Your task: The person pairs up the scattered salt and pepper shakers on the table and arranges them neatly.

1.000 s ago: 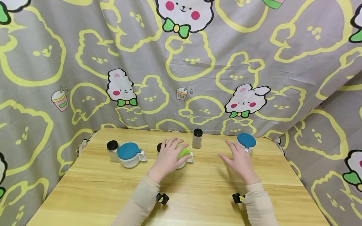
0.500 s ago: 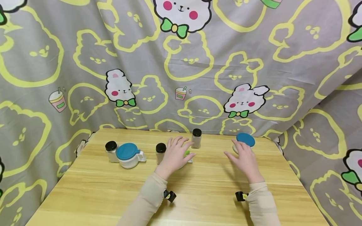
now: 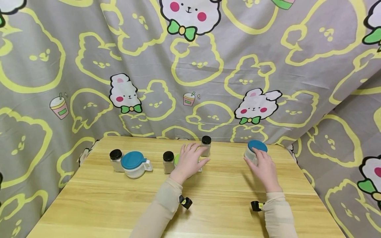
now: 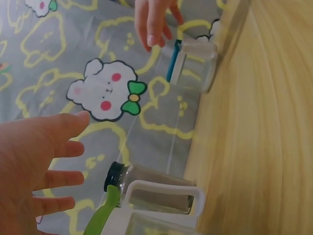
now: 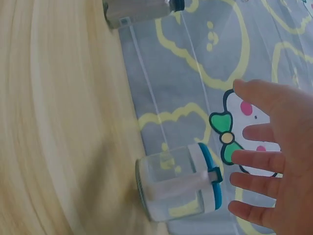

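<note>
My left hand [image 3: 190, 161] hovers above a green-lidded jar [image 3: 177, 160], fingers spread and holding nothing. In the left wrist view its green lid [image 4: 102, 213] and white handle [image 4: 164, 184] show beneath that hand; in the head view the hand covers much of the jar. Close beyond the fingertips stands a small black-capped bottle [image 3: 206, 145]. My right hand [image 3: 264, 168] is held over a clear jar with a blue lid [image 3: 257, 145] at the back right. The right wrist view shows a gap between those fingers [image 5: 257, 159] and the jar [image 5: 173, 181].
On the left, another blue-lidded jar [image 3: 133, 162] with a white handle stands beside a black-capped bottle [image 3: 116, 160]. One more black-capped bottle [image 3: 168, 162] stands just left of the green-lidded jar. A patterned curtain [image 3: 208, 66] hangs behind the wooden table [image 3: 220, 211].
My left hand has shifted right, uncovering the middle black-capped bottle and part of the green lid. The right hand has moved right, over the blue-lidded jar.
</note>
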`<control>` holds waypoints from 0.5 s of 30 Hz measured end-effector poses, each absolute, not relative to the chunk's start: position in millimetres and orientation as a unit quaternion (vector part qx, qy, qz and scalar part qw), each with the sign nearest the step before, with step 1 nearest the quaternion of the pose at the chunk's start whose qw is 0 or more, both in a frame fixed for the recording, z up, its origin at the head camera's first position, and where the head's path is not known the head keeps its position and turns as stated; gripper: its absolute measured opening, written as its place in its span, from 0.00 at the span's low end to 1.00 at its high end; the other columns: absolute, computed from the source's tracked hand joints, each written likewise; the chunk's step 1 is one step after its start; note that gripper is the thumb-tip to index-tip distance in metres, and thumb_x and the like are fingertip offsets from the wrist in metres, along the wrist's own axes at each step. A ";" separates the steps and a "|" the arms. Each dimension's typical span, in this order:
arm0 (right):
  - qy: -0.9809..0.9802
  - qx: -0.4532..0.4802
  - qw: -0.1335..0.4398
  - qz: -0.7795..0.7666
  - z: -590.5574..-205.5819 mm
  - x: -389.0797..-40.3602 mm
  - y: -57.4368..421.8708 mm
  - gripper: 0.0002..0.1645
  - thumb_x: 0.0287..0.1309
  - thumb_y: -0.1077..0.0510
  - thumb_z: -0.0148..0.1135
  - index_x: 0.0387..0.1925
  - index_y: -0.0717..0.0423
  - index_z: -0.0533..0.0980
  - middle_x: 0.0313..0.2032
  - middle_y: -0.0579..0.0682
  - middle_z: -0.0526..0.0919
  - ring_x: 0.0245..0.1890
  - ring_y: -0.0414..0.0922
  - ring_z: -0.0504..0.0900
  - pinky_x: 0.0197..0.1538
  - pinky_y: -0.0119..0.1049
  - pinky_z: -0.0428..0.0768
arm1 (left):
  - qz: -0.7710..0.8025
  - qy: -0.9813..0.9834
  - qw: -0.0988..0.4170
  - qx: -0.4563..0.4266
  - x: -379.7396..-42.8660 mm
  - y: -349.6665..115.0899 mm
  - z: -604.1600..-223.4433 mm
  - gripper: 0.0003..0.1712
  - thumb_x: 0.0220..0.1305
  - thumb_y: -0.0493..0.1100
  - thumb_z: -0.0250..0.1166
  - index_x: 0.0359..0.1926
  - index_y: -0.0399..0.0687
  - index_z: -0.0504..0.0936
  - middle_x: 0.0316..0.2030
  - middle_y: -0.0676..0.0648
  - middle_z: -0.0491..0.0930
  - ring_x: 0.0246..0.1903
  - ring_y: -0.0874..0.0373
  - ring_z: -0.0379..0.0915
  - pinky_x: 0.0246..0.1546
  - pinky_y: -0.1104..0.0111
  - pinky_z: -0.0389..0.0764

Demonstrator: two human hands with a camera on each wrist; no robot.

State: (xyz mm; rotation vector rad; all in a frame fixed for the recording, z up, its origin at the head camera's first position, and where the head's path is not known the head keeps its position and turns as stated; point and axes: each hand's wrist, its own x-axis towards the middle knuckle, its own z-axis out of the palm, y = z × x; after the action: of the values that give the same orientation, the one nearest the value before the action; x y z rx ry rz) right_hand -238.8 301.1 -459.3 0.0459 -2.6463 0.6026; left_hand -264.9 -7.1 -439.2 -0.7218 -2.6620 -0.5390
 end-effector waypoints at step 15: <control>-0.954 -0.026 0.206 0.218 -468.2 -240.2 318.3 0.35 0.63 0.46 0.61 0.63 0.64 0.68 0.57 0.71 0.73 0.54 0.70 0.72 0.50 0.67 0.72 | -0.184 -0.947 0.139 -0.222 -284.5 11.2 -432.2 0.29 0.66 0.63 0.58 0.65 0.62 0.72 0.64 0.49 0.72 0.66 0.47 0.63 0.67 0.41 0.60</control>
State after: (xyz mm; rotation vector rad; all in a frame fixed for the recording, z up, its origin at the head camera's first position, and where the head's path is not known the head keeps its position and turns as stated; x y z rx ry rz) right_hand -240.2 318.3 -468.2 -0.0731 -2.6571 0.6070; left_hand -284.5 11.2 -432.2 -0.6420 -2.7376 -0.5331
